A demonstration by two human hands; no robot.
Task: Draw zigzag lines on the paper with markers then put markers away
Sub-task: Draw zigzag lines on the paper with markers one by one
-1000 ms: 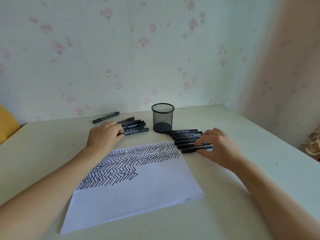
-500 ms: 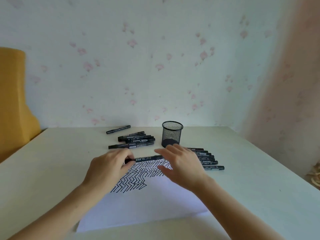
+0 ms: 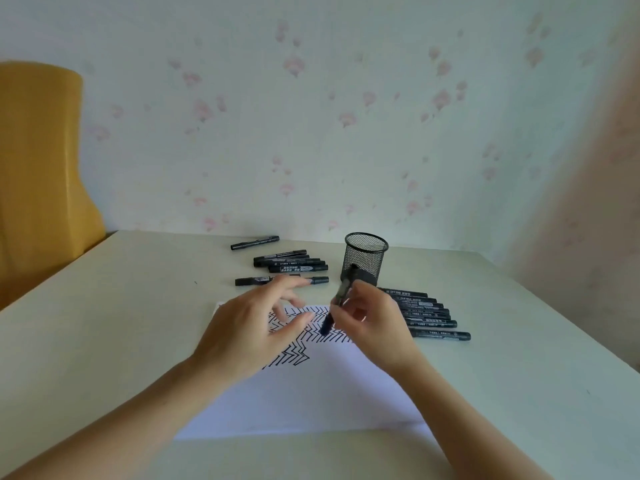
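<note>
1. Marker (image 3: 337, 303) now in right hand (image 3: 372, 329), pinched between thumb and fingers, tilted steeply with its lower end just over the zigzag rows. Half a second ago the same marker lay across the top edge of the paper (image 3: 311, 400) under the left fingertips; a second ago both hands were out at the marker groups.
2. Left hand (image 3: 249, 336) has let go: fingers spread and loosely bent, holding nothing, hovering over the left part of the drawing.
3. Cannot tell whether the cap is on; lower end is blurred.
4. Paper lies flat on table (image 3: 138, 341). Zigzags fill its far part; the near part is blank.
5. Cup (image 3: 365, 259) stands upright behind the paper. One dark upright shape shows through the mesh, possibly a marker already in.
6. Left group (image 3: 291, 265) lies left of the cup, with one marker (image 3: 280, 280) nearer the paper and a stray (image 3: 254, 242) further back. Right row (image 3: 426, 315) lies just beside the right hand.
7. Judgement: hand-over complete, so next is either uncapping for another row or dropping it in the cup. Most markers are still out, so putting away is barely begun.
</note>
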